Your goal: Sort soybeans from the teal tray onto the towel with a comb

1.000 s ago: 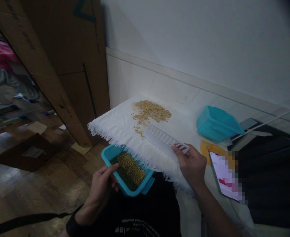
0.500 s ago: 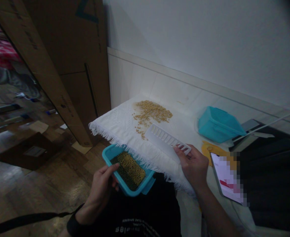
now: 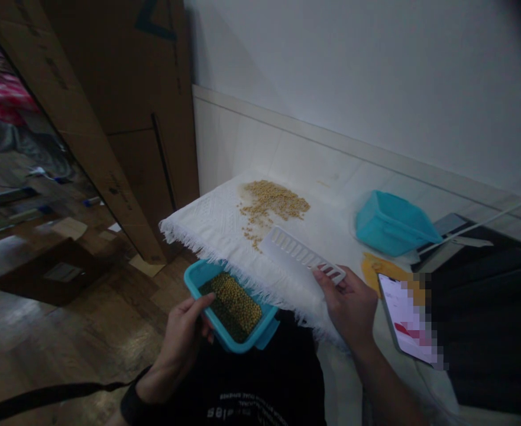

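Observation:
My left hand (image 3: 181,342) grips the near rim of a teal plastic box (image 3: 197,278) partly filled with yellowish beans (image 3: 236,300), held just below the fringed edge of a white cloth (image 3: 216,228). My right hand (image 3: 348,302) is closed on one end of a white slotted plastic scraper (image 3: 296,252), whose far end rests on the cloth near a loose pile of the same beans (image 3: 272,204). A few stray beans lie between the pile and the scraper.
A second teal tub (image 3: 391,225) sits tipped at the back right of the table. A phone (image 3: 405,322) with a lit screen lies right of my hand on a yellow item (image 3: 373,267). Tall cardboard panels (image 3: 109,100) lean at the left; wooden floor (image 3: 42,319) below.
The scraper has slid slightly nearer to me and to the right with my right hand. The box and my left hand have stayed put.

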A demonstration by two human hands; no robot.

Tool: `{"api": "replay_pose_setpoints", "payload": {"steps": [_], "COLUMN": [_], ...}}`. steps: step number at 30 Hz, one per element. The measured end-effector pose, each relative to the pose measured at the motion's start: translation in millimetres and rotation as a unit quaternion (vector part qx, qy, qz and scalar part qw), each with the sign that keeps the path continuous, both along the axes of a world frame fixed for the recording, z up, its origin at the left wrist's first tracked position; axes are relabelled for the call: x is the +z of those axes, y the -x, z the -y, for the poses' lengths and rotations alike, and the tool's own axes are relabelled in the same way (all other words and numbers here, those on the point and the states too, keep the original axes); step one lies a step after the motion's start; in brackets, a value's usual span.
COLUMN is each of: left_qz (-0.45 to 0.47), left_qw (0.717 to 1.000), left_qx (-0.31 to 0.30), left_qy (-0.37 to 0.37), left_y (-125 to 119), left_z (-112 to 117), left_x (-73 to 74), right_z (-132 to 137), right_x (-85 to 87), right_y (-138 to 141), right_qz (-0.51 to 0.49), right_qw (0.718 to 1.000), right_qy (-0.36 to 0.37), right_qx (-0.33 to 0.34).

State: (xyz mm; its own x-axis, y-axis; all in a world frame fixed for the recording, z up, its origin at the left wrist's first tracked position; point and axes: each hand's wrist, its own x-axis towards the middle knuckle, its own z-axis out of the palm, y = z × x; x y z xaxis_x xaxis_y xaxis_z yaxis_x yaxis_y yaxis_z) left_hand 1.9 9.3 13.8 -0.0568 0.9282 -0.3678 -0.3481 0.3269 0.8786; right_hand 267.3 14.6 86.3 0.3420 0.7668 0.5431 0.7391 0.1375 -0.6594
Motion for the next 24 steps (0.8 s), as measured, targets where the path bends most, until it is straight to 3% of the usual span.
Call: {"api": "replay_pose_setpoints", "payload": {"steps": [15,24], "left_qz": [0.004,0.010], "left_qw": [1.000,1.000], "left_qx": [0.012,0.018], "left_qy": [0.006,0.003], "left_y": [1.3,5.9], "left_z": [-0.5,-4.4], "left_x": [-0.3,-4.3], "right_z": [-18.6,-15.1], "right_x": [1.5,7.7], "right_y": [15.9,26.4], "right_qz": [-0.006,0.005], "right_qw": [0.998,0.996], "right_qy": [0.026,0.019], "right_qx": [0.057,0.093]}}
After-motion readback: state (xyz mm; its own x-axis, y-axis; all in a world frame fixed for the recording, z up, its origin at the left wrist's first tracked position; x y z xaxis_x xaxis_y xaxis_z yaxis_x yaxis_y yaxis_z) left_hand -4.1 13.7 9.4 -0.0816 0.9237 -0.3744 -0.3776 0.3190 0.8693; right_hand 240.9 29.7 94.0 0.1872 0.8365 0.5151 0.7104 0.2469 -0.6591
